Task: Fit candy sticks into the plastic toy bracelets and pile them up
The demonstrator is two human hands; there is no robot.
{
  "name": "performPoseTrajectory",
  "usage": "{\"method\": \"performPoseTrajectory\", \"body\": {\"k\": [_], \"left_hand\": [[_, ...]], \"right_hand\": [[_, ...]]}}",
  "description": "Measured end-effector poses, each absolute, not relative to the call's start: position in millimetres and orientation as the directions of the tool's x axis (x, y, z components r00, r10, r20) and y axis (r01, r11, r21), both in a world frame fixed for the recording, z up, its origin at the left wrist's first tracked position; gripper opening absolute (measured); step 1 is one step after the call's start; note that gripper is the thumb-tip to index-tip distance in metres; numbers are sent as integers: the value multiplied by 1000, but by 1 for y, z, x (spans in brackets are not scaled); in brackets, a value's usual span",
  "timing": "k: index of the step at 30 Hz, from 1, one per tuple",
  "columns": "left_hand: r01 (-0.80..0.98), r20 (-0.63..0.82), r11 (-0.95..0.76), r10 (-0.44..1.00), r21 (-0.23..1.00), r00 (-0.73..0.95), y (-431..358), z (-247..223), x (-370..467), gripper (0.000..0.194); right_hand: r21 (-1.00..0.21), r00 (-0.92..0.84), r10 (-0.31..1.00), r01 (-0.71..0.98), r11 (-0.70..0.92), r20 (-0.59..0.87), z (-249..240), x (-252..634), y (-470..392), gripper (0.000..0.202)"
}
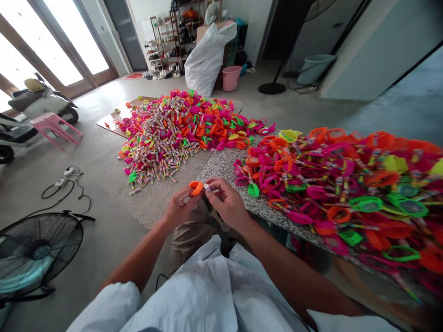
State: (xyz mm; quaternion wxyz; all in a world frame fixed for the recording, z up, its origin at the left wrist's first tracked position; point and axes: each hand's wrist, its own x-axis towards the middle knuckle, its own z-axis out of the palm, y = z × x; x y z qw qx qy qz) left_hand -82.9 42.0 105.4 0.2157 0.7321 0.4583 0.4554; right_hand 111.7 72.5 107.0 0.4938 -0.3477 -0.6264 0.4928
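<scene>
My left hand (182, 204) pinches a small orange plastic toy piece (196, 187), open and ring-like in shape. Close against its right side, a short tube with a pale printed wrapper (207, 187) sits between the fingertips of my right hand (225, 201). Whether the tube touches the orange piece I cannot tell. Both hands are above my lap, at the near edge of a speckled stone slab (221, 167). Just beyond them lies a heap of similar wrapped tubes (162, 143), mixed with bright plastic pieces (218, 124).
To the right, a large pile of pink, orange, green and yellow plastic pieces (314, 193) covers the slab. A floor fan (41, 249) and a cable (74, 184) are at left. Behind stand a white sack (206, 60), a pink bucket (231, 78) and a pink stool (55, 122).
</scene>
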Motion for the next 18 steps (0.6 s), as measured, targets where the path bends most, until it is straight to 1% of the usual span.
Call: {"method": "performPoseTrajectory", "body": {"k": [2,4,8,11,13,14,16,18], "left_hand": [[501,450,-484,871,718,196,43,106,-83,22],[537,437,-481,873,693,217,44,106,-84,25],[581,412,-490,870,650,272,47,106,-83,28],[588,331,-471,882,658,336,48,111,-81,24],[585,253,-413,907,698,338,47,114,-80,19],[574,218,-375,920,728,325,46,116,-79,19],[515,161,-301,940,803,299,45,117,-78,28],[424,122,-247,946,871,300,44,117,-78,36]], "right_hand": [[-949,-221,923,-50,313,316,108,115,74,14],[-934,-210,910,-53,353,357,111,119,75,13],[-914,-303,867,-47,402,397,119,123,71,10],[-925,-361,856,-58,376,371,118,122,71,10],[-950,-327,893,-97,295,311,113,121,76,14],[-966,-301,919,-128,226,255,110,120,80,17],[-976,-279,954,-210,48,107,103,120,87,25],[-944,-317,948,-304,-132,-31,98,120,92,33]]}}
